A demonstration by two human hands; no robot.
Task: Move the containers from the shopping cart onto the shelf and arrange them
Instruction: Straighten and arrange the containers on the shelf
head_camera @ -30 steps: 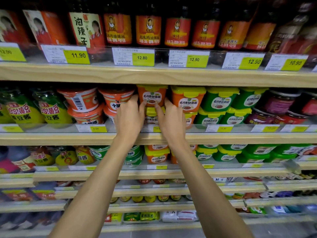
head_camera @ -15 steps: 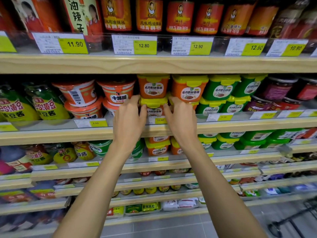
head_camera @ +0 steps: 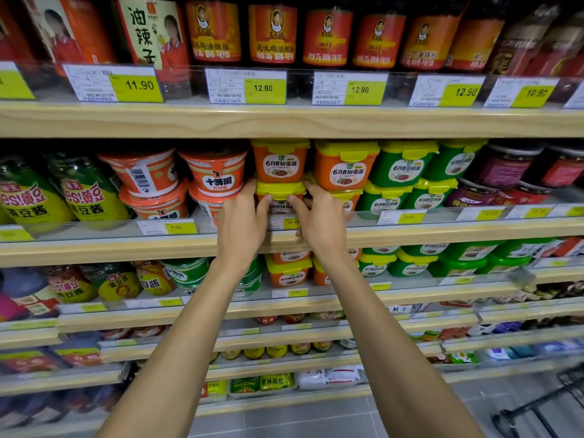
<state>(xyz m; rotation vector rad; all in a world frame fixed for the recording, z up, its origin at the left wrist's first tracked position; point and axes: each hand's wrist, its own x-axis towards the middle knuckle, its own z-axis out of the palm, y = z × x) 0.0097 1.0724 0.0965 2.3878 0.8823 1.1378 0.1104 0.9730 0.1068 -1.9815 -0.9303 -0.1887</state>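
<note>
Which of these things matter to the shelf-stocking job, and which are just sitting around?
Part of the job: lower orange tub, upper orange tub stacked on it, middle shelf, shopping cart.
Just there: green tubs, red bowls, green bottles, top-shelf chilli jars, price tags.

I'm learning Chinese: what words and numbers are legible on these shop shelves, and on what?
"11.90": leftmost yellow price tag, top shelf.
"12.80", "12.90", "12.90", "10.90": tags to its right.
"油辣子": cream bottle label.
"6月香甜面酱": upper orange plastic tub, yellow lid.
"黄豆酱": green-yellow pouch.
"5.00", "10.90": middle shelf tags.
Label of lower orange tub, gripped by left hand and right hand: mostly covered.
Tags on lower shelves: blurred.
</note>
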